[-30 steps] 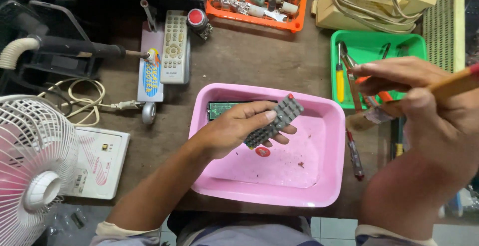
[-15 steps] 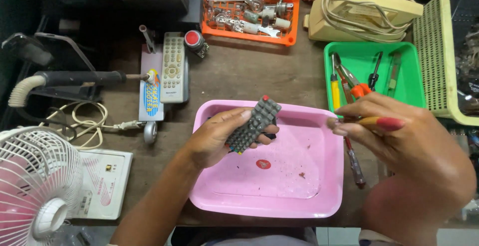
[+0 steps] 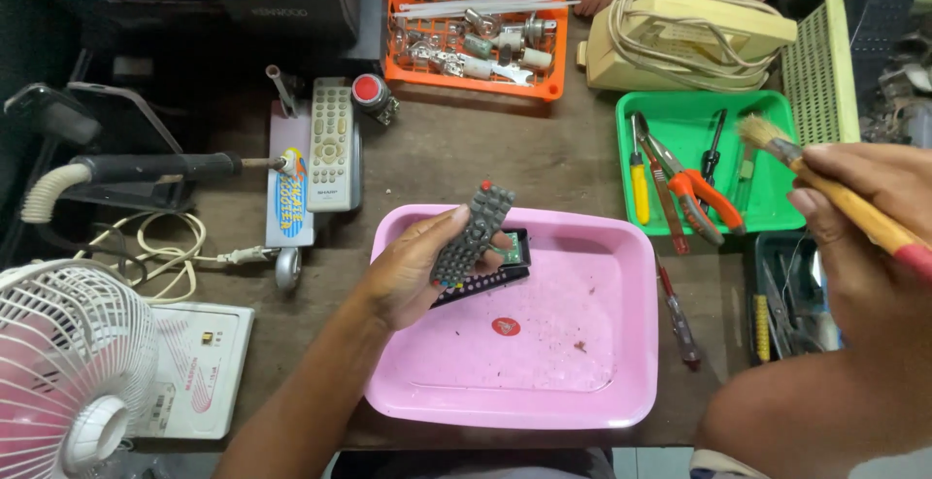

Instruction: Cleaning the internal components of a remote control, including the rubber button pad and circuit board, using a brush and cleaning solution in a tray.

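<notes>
Grey rubber remote keypad (image 3: 473,234) sat pinched in the left hand (image 3: 413,270) over the pink plastic tray (image 3: 544,382); the right hand's (image 3: 859,246) grip closed around a wooden-handled brush (image 3: 825,188), well apart.

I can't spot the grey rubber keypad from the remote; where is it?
In the head view, just left of centre: the left hand holds the grey rubber keypad over the upper-left corner of the pink tray.

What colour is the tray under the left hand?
Pink. The tray sits under the left hand, which holds a grey keypad. Head view, the only one.
</notes>
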